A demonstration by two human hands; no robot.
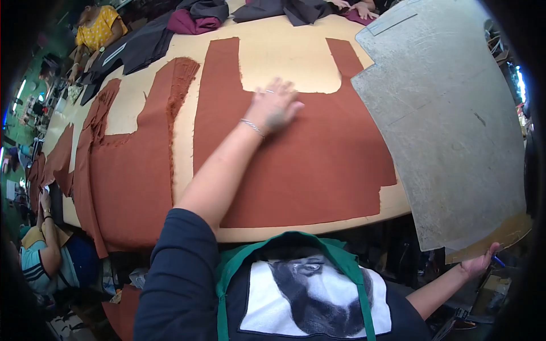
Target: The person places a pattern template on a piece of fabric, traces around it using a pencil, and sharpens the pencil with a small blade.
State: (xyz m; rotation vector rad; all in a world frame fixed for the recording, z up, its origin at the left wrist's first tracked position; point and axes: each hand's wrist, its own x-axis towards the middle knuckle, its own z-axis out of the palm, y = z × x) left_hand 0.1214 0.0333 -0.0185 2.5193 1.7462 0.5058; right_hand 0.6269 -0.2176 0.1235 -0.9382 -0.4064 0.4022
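My left hand (274, 107) lies on a rust-coloured cut fabric piece (296, 165), just below its U-shaped cutout. Its fingers are spread and slightly blurred, and nothing is held in it. At the lower right, my right hand (480, 262) grips the lower edge of a brown sheet (492, 237) that shows beneath a large grey pattern template (449, 131). The template is raised at the right and overlaps the fabric's right edge. A blue pen (498, 261) sticks out by my right hand; how it is held is hard to see.
More rust fabric pieces (133, 176) with frayed edges lie to the left on the wooden table (284, 62). Dark garments (136, 48) and maroon cloth (193, 24) cover its far side. People work at the far left, lower left and across the table.
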